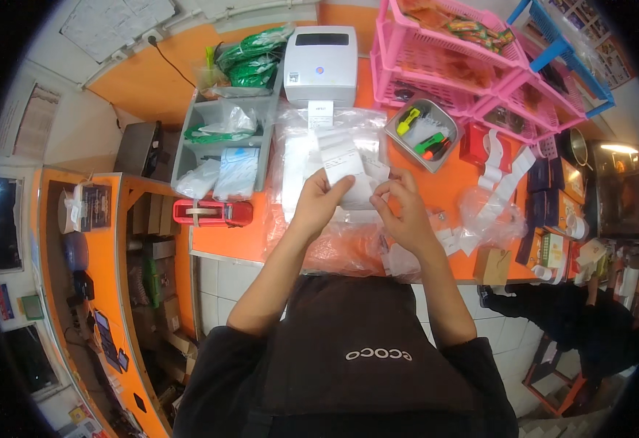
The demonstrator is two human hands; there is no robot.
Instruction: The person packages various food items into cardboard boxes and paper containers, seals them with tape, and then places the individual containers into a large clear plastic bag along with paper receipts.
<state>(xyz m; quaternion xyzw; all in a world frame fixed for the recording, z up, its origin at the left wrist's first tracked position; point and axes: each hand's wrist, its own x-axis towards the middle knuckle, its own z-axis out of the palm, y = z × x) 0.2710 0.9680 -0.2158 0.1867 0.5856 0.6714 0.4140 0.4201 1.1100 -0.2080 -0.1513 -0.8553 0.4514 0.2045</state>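
Over the orange table, my left hand point(322, 201) pinches a printed paper slip point(343, 162) between thumb and fingers. A second, smaller slip point(376, 170) fans out behind it toward the right. Its edge is between the closed fingertips of my right hand point(405, 208). Below the slips lie clear plastic bags point(297, 150), partly hidden by my hands. Straight ahead stands a white label printer point(321, 66), with a printed label point(321, 112) sticking out of its front.
A grey divided organizer point(263, 135) with bagged items and a red tape dispenser point(212, 212) are on the left. To the right are a metal tray point(430, 160) of highlighters, stacked pink baskets point(436, 80), curled paper strips point(493, 164) and a small cardboard box point(492, 266). Another person point(567, 314) is at far right.
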